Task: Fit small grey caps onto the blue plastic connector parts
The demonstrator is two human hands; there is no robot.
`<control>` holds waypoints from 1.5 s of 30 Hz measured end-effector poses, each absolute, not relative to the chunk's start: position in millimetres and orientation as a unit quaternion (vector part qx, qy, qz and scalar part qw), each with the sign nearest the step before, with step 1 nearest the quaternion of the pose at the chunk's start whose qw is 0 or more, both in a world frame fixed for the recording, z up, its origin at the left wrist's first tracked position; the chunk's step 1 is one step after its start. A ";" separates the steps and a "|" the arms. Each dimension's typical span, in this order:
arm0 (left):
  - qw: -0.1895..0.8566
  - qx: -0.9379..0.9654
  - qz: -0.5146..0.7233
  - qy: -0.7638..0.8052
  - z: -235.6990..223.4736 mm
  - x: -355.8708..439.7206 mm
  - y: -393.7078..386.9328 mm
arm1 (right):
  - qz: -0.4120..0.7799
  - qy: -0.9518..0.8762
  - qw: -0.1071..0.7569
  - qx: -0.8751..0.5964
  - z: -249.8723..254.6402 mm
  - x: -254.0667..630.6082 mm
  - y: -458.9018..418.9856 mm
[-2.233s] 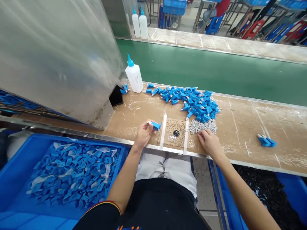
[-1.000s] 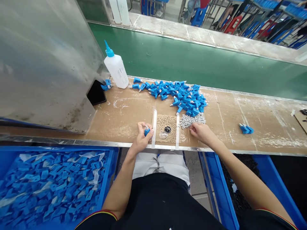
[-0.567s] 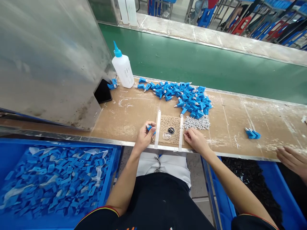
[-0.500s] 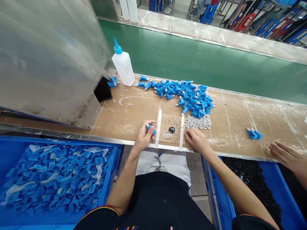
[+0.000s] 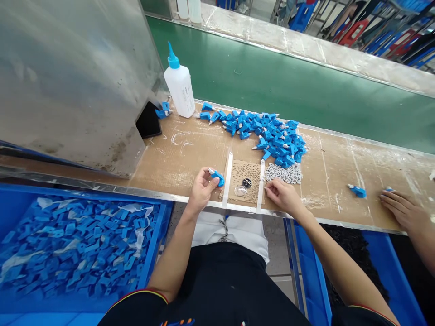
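My left hand (image 5: 200, 191) is closed around a small blue plastic part (image 5: 218, 179), whose white tip points up and to the left. My right hand (image 5: 282, 195) rests at the right side of a perforated board (image 5: 246, 170), its fingers pinched together; whether anything sits between them cannot be made out. Just beyond those fingers lies a pile of small grey-white pieces (image 5: 283, 173). On the board are a black round piece (image 5: 247, 183) and a clear round dish (image 5: 240, 190). White tape strips (image 5: 261, 185) run along both board sides.
Behind the board spreads a heap of blue parts (image 5: 272, 136). A white squeeze bottle (image 5: 181, 93) stands near a metal panel (image 5: 78, 81), beside a black object (image 5: 148, 121). Blue bins (image 5: 159, 249) flank my legs. Another person's hand (image 5: 404, 210) lies at right, near a blue part (image 5: 357, 191).
In my left hand the blue part has turned, showing its white tip more plainly. My right hand has barely moved. At right, the other person has drawn one blue part away under their hand.
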State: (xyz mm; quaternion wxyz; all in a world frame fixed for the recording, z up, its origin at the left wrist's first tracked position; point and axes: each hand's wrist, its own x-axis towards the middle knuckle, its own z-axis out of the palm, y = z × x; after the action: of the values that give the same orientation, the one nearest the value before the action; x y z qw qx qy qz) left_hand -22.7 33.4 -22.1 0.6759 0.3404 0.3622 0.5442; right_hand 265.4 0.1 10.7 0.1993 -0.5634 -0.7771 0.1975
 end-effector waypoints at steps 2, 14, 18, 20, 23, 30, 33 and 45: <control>0.677 0.332 0.549 0.360 -20.4 -22.6 32.9 | 0.277 -0.735 0.205 -0.584 17.2 265.2 3.4; 0.683 0.350 0.530 0.359 -18.0 -23.0 33.6 | 0.142 -0.842 0.158 -0.496 53.6 214.3 5.0; 0.681 0.356 0.531 0.357 -19.5 -23.4 32.5 | 0.018 -0.895 0.089 -0.436 50.0 198.5 8.5; 0.680 0.362 0.529 0.356 -20.6 -23.7 31.9 | -0.014 -0.905 0.061 -0.421 48.7 193.2 11.2; 0.680 0.371 0.525 0.353 -22.7 -24.0 32.0 | -0.032 -0.912 0.029 -0.408 47.9 187.3 14.1; 0.687 0.371 0.526 0.337 -24.2 -25.3 31.0 | -0.012 -0.914 0.050 -0.402 56.3 188.3 15.7; 0.678 0.380 0.538 0.325 -17.2 -25.1 21.0 | 0.033 -0.884 0.170 -0.434 66.1 188.7 6.3; 0.629 0.437 0.564 0.308 14.9 1.4 -22.5 | 0.187 -0.709 0.454 -0.507 69.5 142.5 -38.2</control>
State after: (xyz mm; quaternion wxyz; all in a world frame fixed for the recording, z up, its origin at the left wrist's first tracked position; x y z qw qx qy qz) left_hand 1.4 -22.5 14.9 0.6293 0.4366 0.3083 0.5642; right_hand 142.5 -38.2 69.5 0.4539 -0.5068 -0.7088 0.1867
